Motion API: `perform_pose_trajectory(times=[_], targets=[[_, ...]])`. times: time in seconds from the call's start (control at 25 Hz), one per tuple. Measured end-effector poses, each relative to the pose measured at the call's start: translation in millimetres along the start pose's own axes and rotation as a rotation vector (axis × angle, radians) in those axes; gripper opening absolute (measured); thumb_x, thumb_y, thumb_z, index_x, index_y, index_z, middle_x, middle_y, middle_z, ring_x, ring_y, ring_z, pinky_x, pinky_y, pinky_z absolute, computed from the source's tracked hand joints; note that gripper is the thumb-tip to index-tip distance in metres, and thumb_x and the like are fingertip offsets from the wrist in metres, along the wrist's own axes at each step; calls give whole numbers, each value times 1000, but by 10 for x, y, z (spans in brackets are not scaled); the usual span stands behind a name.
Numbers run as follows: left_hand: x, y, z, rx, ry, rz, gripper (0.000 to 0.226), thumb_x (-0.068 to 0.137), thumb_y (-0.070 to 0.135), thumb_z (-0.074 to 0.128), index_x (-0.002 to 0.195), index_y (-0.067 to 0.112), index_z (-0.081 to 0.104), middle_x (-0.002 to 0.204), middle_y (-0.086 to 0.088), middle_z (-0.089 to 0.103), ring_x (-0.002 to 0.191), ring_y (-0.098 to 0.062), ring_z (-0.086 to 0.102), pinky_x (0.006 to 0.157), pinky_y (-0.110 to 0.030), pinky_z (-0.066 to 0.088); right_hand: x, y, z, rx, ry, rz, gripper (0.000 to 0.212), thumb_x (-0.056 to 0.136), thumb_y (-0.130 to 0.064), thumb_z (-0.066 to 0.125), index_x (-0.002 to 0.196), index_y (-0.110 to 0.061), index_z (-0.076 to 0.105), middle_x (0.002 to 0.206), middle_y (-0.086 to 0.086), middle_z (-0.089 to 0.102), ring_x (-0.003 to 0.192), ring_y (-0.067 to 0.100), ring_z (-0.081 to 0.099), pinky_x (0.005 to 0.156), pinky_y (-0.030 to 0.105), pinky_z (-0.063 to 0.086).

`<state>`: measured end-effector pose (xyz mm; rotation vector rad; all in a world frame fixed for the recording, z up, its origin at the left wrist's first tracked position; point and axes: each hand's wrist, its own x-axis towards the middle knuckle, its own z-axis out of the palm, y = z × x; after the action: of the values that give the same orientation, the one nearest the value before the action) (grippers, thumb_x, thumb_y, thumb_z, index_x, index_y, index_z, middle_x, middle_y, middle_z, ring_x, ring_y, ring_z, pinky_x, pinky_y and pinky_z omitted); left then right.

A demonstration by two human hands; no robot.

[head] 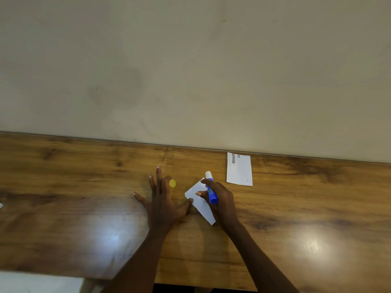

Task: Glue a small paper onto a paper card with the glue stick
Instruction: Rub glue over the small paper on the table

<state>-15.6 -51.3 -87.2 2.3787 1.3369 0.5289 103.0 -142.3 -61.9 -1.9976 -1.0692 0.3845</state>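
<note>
Bench (63,208): brown wood-grain top, running up to a plain pale wall (190,60); two bright patches of reflected light lie on it, one on each side of the arms.
Left hand (163,199): flat, palm down on the bench, fingers spread wide; its grip is released and holds nothing. The thumb reaches right to the left edge of the small paper.
Yellow cap (172,183): lies on the bench just beside the left hand's forefinger, apart from the stick.
Small paper (198,200): white, lying at an angle on the bench between the two hands, its right part under the right hand.
Glue stick (211,190): blue barrel, uncapped, white glue end pointing away toward the wall, just past the paper's far corner; the barrel lies slanted over the paper.
Right hand (222,201): its grip is clenched around the glue stick, forefinger over the barrel, thumb on the near side.
Paper card (239,169): white, with printed lettering on its far-left corner, flat on the bench near the wall, to the right of the glue stick and apart from it.
</note>
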Motion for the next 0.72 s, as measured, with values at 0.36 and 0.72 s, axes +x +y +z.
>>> perform_pose_trajectory(times=[0.36, 0.72], targets=[[-14, 28, -38, -26, 11, 25, 93, 51, 76, 40, 122, 42, -12, 153, -4, 6, 136, -26, -2, 95, -64, -14, 80, -48, -70, -105, -294, 38, 47, 76, 5, 61, 118, -12, 48, 128, 14, 52, 112, 24, 52, 98, 31, 41], [-7, -5, 11, 4, 15, 36, 92, 56, 73, 44, 128, 31, 7, 152, -2, 3, 136, -27, -1, 97, -70, -8, 59, -141, -82, -162, -232, -12, 48, 76, 0, 64, 120, -11, 47, 131, 13, 50, 116, 25, 49, 97, 29, 38]])
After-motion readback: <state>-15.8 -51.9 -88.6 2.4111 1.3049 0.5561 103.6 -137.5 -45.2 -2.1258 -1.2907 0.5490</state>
